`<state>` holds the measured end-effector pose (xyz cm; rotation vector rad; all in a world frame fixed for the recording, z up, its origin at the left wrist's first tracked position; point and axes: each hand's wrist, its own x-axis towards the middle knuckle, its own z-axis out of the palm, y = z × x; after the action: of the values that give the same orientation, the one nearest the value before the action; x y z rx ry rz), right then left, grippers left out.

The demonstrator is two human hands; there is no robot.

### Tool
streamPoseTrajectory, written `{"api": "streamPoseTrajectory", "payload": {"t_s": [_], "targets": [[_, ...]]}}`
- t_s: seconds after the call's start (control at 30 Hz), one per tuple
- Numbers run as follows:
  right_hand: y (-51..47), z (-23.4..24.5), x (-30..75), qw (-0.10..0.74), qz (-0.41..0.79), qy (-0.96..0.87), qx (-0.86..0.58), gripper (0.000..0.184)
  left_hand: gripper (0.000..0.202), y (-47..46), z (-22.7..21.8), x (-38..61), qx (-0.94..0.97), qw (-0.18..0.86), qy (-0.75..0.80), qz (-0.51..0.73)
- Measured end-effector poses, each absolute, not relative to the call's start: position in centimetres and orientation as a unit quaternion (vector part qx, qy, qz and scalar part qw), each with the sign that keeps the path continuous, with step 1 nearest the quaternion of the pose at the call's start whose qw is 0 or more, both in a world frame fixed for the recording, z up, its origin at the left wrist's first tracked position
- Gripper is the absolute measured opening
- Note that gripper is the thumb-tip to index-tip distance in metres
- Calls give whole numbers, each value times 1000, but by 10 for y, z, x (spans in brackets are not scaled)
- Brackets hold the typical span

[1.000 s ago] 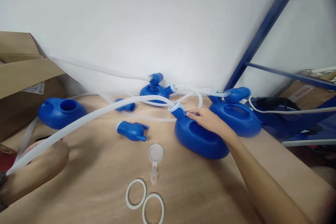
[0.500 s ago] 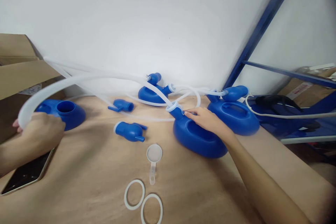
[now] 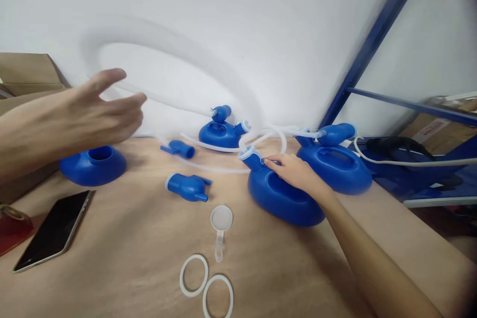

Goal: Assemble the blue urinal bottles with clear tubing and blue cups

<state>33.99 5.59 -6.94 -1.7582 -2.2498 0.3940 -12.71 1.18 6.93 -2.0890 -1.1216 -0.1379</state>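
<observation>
My right hand (image 3: 295, 172) lies on a blue flat container (image 3: 283, 201), its fingers closed round the container's neck, where a white collar sits. A wide translucent tube (image 3: 208, 59) rises from that neck and arcs up and left in front of the wall, smeared by motion. My left hand (image 3: 100, 109) is raised at the left with fingers stretched out and apart, just below the tube's far end. Whether it touches the tube is unclear.
On the brown table are a second blue container (image 3: 93, 165), a third (image 3: 337, 169) and a fourth (image 3: 219, 133) with thin hoses, blue connectors (image 3: 186, 186), a clear cap (image 3: 221, 218), two white rings (image 3: 194, 275), a phone (image 3: 55, 228). Cardboard box (image 3: 26, 69) left, blue rack (image 3: 372, 39) right.
My left hand has swung up from the table's left edge to chest height and opened. The tube has whipped upward into a high arc. My right hand has stayed on the neck.
</observation>
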Motion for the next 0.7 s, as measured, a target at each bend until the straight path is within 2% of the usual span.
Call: {"api": "streamPoseTrajectory", "payload": {"t_s": [0.1, 0.2, 0.43, 0.63, 0.7], "targets": [[54, -68, 338, 121, 127, -778, -604, 45, 62, 2, 74, -113, -883, 288, -368, 42], [51, -65, 335, 111, 117, -776, -609, 45, 65, 4, 59, -107, -897, 274, -347, 13], [48, -60, 332, 97, 106, -773, -618, 46, 51, 42, -9, -132, -902, 279, -329, -21], [49, -61, 334, 103, 102, -780, -608, 46, 30, 58, -49, -169, -923, 181, -335, -53], [50, -62, 335, 106, 108, -780, -607, 45, 21, 57, -60, -173, -906, 173, -370, -111]]}}
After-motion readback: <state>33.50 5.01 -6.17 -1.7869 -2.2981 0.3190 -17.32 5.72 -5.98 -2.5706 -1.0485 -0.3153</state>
